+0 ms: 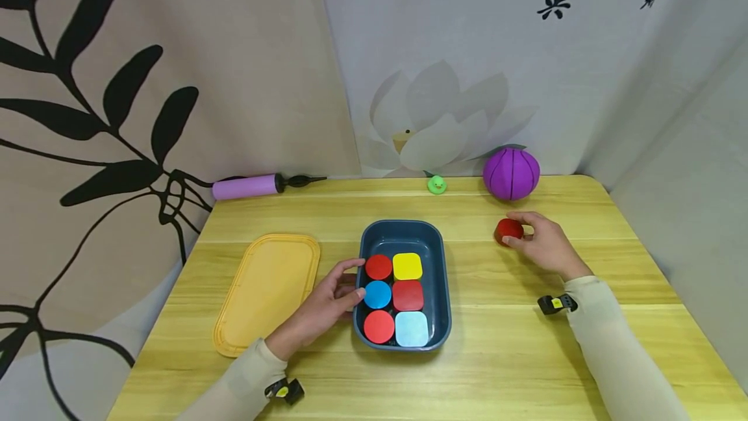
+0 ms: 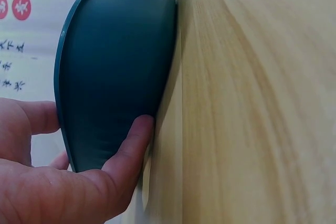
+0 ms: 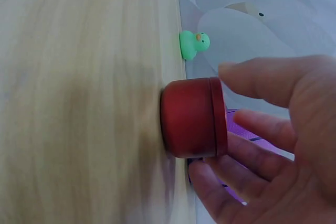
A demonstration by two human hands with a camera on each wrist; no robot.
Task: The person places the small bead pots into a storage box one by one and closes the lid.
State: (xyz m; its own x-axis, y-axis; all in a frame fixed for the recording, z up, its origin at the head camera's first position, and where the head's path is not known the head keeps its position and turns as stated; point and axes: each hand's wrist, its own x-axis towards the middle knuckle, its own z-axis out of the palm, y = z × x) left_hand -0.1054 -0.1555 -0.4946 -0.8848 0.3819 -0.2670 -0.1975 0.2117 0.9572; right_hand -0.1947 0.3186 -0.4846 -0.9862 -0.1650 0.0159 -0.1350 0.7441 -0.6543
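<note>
A dark blue rectangular tub stands mid-table, holding several lidded pieces with round and square tops. Among them are a blue round one and a yellow square one. My left hand touches the tub's left side, one fingertip at the rim and another low on the outer wall. To the right, a small red round tin with a lid rests on the table. Around it, my right hand has its thumb by the lid's edge and fingers spread along the opposite side.
A yellow lid-like tray lies left of the tub. Along the back edge are a purple hand pump, a green toy duck and a purple ribbed ball. A printed curtain hangs behind the table.
</note>
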